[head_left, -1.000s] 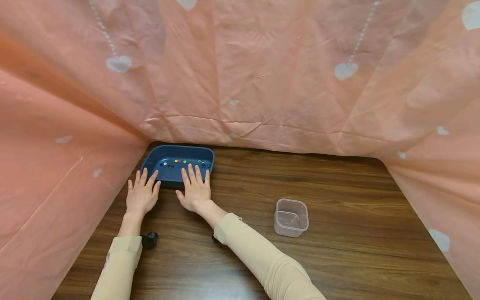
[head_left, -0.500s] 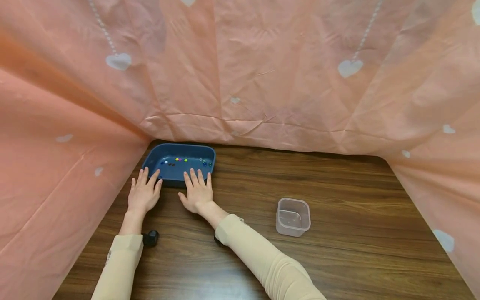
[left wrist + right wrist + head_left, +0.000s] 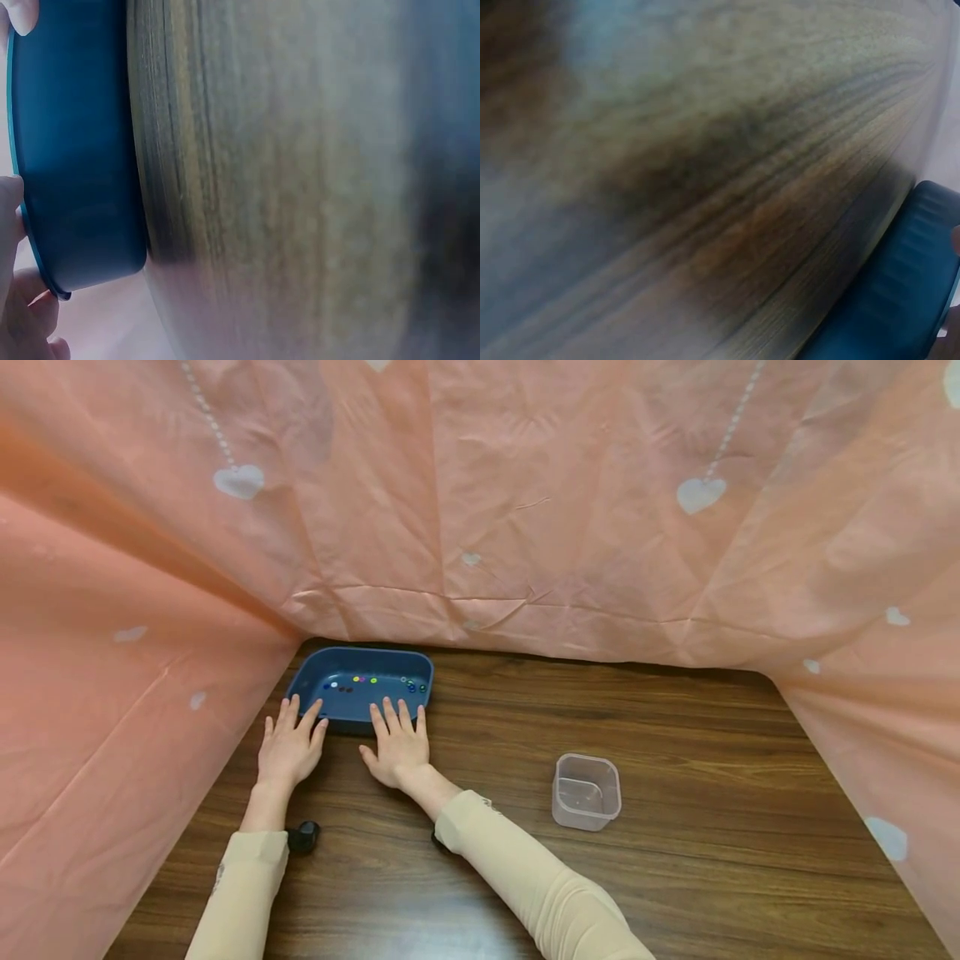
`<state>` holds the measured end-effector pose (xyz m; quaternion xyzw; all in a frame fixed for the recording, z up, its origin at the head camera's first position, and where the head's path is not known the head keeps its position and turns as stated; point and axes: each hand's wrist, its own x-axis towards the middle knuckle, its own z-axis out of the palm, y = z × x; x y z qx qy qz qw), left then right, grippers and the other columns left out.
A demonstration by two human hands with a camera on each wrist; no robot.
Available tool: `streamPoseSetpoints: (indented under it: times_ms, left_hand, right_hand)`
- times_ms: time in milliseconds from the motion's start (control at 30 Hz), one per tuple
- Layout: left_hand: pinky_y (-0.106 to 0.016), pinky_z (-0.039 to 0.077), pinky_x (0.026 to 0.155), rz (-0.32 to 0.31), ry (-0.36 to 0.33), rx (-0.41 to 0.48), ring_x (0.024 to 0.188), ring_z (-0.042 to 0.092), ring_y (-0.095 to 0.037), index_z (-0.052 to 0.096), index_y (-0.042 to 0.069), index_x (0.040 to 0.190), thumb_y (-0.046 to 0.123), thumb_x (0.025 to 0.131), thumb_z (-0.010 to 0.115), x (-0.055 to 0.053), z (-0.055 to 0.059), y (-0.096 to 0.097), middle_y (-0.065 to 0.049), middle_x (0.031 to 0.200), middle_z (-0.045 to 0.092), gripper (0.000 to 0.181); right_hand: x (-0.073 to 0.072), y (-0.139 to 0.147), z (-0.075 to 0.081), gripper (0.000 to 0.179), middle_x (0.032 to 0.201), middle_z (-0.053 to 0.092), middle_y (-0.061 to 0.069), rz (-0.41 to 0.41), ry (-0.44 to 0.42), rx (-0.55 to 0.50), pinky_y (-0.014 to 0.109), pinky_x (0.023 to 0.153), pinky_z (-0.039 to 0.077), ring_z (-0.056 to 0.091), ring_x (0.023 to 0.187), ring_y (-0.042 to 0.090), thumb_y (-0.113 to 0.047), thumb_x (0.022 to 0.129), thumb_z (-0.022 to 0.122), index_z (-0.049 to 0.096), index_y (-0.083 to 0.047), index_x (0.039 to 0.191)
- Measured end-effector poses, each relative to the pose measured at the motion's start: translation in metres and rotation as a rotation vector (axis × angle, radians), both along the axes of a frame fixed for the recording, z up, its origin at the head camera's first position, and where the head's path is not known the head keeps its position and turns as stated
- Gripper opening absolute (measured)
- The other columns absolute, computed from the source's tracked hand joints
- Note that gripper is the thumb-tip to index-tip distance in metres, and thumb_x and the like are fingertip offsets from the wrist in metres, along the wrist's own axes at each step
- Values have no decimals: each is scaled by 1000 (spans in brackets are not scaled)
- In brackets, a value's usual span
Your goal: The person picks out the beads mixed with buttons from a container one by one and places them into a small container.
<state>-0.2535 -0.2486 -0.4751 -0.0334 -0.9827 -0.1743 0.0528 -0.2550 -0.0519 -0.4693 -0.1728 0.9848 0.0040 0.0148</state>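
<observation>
Little has moved since a second ago: the right hand [image 3: 401, 753] reaches slightly less far over the tray [image 3: 349, 703], and the whole head view has drifted a touch. Pink cloth [image 3: 570, 527] with white hearts hangs on the left hand's outer side, then runs across beyond both hands and down the far right. Back up, the left hand [image 3: 288, 753] is grasping nothing, its fingers spread and fairly straight at the tray's near left corner; the left wrist view shows fingers against the rim. Behind it come a black wrist camera [image 3: 303, 837] and a cream sleeve [image 3: 240, 893]. Ahead of both hands, the tray lies on the desk [image 3: 480, 710]. Past the left hand's fingers in it are a white piece [image 3: 334, 685] and brown pieces [image 3: 343, 689]; then, ahead of the gap between the hands, a yellow piece [image 3: 356, 679]. Likewise released, the right hand spreads its fingers over the near rim, with marbles [image 3: 412, 687] just beyond its fingertips. Well to its right stands a clear box [image 3: 587, 820].
</observation>
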Motion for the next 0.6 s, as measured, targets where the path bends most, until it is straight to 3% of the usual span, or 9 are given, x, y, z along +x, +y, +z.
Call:
streamPoseSetpoints:
  times_ms: [600]
  left_hand:
    - [-64,1,116,-10,-48,10,147,1,-42,30,8,153,47,107,24,14,2,9,-30,158,10,61]
  right_hand:
    - [9,12,-1,71,164,9,-2,22,16,11,50,121,5,10,150,22,-60,100,30,8,-26,159]
